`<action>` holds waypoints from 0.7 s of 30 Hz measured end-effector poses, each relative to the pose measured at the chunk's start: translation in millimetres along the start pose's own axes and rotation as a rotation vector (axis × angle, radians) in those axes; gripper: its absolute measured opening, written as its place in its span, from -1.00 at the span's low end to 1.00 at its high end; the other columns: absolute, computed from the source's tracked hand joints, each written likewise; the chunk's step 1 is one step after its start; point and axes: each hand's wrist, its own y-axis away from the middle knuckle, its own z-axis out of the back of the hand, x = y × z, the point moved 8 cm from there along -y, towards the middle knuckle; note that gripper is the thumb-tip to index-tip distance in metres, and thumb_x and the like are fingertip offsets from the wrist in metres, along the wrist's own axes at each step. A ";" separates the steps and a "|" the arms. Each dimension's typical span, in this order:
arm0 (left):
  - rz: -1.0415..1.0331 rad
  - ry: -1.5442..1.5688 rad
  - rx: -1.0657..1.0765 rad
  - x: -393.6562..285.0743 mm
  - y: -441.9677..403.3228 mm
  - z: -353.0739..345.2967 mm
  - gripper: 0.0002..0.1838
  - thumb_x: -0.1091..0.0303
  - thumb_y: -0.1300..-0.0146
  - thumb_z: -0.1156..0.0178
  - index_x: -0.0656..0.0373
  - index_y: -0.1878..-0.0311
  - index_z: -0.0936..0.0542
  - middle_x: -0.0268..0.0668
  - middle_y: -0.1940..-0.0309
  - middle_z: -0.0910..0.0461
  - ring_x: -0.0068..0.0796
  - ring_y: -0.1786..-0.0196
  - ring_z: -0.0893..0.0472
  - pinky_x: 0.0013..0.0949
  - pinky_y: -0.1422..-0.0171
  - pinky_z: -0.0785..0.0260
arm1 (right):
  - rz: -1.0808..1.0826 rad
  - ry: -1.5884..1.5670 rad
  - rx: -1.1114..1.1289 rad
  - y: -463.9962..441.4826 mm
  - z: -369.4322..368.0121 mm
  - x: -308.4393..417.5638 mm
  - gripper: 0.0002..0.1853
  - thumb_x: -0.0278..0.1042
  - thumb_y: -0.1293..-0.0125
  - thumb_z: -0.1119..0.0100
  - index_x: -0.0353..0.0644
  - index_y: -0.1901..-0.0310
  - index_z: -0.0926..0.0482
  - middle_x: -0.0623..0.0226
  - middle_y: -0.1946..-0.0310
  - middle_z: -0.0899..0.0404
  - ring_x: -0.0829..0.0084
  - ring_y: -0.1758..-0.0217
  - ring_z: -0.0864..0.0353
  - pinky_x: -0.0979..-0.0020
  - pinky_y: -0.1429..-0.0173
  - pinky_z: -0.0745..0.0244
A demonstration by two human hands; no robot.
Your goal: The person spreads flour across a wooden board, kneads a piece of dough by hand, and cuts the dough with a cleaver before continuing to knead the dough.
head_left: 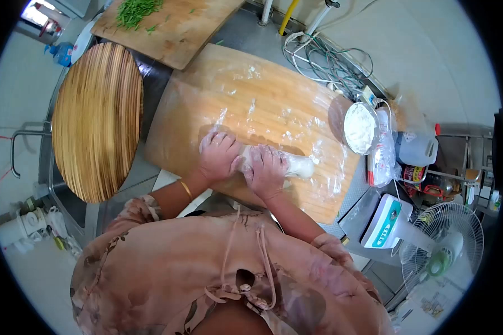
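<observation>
A thick roll of white dough (300,166) lies across the floured wooden board (190,100), its right end sticking out bare. My left hand (220,154) is wrapped over the dough's left part, fingers curled and dusted with flour. Close beside it, my right hand (265,169) grips the middle of the roll, also with curled, floury fingers. Flour is smeared and scattered over the board around both hands. The dough beneath my palms is hidden. A bowl of white flour (360,128) stands at the board's right edge.
Chopped greens (137,12) lie on a second cutting board (173,33) at the back left. A round striped wooden lid (98,123) rests at the left. Coiled cables (324,61), a plastic jug (418,147), a white scale (387,221) and a fan (444,245) line the right side.
</observation>
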 end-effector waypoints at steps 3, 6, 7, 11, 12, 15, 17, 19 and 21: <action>0.160 -0.031 0.004 22.5 -25.0 -21.6 -0.77 0.18 -0.25 -0.08 0.10 0.19 -0.57 -0.21 0.18 -0.52 -0.15 0.04 -0.48 -0.01 -0.10 -0.23 | -0.127 -0.066 0.033 -38.7 -15.5 -23.9 -0.57 -0.06 -0.12 -0.11 -0.08 0.01 -0.53 0.22 0.02 -0.51 0.09 -0.10 -0.43 -0.04 -0.20 -0.21; 0.290 -0.019 0.045 43.2 -59.2 -41.1 -0.76 0.19 -0.28 -0.05 0.12 0.17 -0.58 -0.21 0.17 -0.53 -0.14 0.03 -0.49 -0.01 -0.09 -0.23 | -0.208 -0.044 0.082 -70.3 -39.0 -50.1 -0.64 -0.10 -0.16 -0.08 -0.11 0.08 -0.54 0.19 0.08 -0.51 0.11 -0.06 -0.43 -0.02 -0.20 -0.21; 0.317 -0.020 0.052 49.3 -69.2 -44.8 -0.76 0.19 -0.29 -0.04 0.12 0.17 -0.58 -0.20 0.17 -0.53 -0.14 0.02 -0.49 -0.02 -0.09 -0.23 | -0.225 -0.028 0.063 -80.1 -42.1 -56.5 -0.66 -0.10 -0.17 -0.07 -0.11 0.10 -0.54 0.19 0.10 -0.51 0.11 -0.04 -0.43 -0.02 -0.19 -0.21; 0.378 -0.102 0.084 57.6 -89.8 -49.2 -0.72 0.15 -0.34 0.00 0.11 0.14 -0.59 -0.17 0.14 -0.55 -0.12 0.00 -0.50 -0.01 -0.11 -0.25 | -0.335 -0.022 0.120 -100.1 -52.1 -69.8 -0.64 -0.07 -0.22 -0.06 -0.12 0.07 -0.54 0.15 0.06 -0.49 0.12 -0.10 -0.41 -0.02 -0.23 -0.19; 0.399 -0.089 0.103 58.1 -90.6 -49.9 -0.70 0.13 -0.35 0.00 0.12 0.13 -0.59 -0.15 0.11 -0.55 -0.10 -0.01 -0.50 0.01 -0.14 -0.25 | -0.368 -0.030 0.165 -99.0 -52.0 -73.4 -0.62 -0.05 -0.24 -0.06 -0.13 0.04 -0.54 0.14 0.02 -0.49 0.12 -0.15 -0.40 -0.02 -0.24 -0.18; 0.426 -0.077 -0.040 67.0 -81.4 -44.6 -0.64 0.06 -0.36 -0.05 0.18 0.12 -0.59 -0.10 0.09 -0.57 -0.03 -0.01 -0.52 0.04 -0.15 -0.28 | -0.365 -0.025 -0.029 -80.1 -35.3 -77.1 -0.49 0.05 -0.23 -0.11 -0.13 -0.09 -0.50 0.10 -0.16 -0.42 0.08 -0.31 -0.30 -0.02 -0.33 -0.14; 0.462 0.023 -0.024 83.6 -59.8 -40.5 -0.59 0.01 -0.32 -0.11 0.22 0.12 -0.59 -0.07 0.09 -0.58 0.00 -0.01 -0.53 0.01 -0.14 -0.33 | -0.470 0.119 -0.019 -47.6 10.6 -91.2 -0.37 0.02 -0.15 -0.28 -0.13 -0.20 -0.43 0.04 -0.30 -0.30 0.03 -0.43 -0.16 -0.04 -0.40 -0.06; 0.535 0.206 0.118 111.2 -39.1 -38.3 -0.53 -0.04 -0.27 -0.18 0.26 0.11 -0.59 -0.03 0.08 -0.58 0.01 -0.04 -0.54 -0.06 -0.13 -0.38 | -0.721 -0.031 -0.179 -3.2 31.4 -137.4 -0.27 -0.10 -0.01 -0.44 -0.15 -0.22 -0.40 0.01 -0.27 -0.35 -0.02 -0.37 -0.26 -0.03 -0.36 -0.19; 0.552 0.182 0.134 114.4 -20.1 -42.1 -0.51 -0.04 -0.20 -0.26 0.28 0.13 -0.58 0.03 0.11 -0.59 0.00 0.00 -0.57 -0.08 -0.07 -0.41 | -1.177 -0.727 0.030 27.0 -2.7 -171.8 -0.25 -0.15 0.06 -0.49 -0.16 -0.20 -0.42 0.00 -0.24 -0.39 -0.02 -0.32 -0.33 0.05 -0.27 -0.31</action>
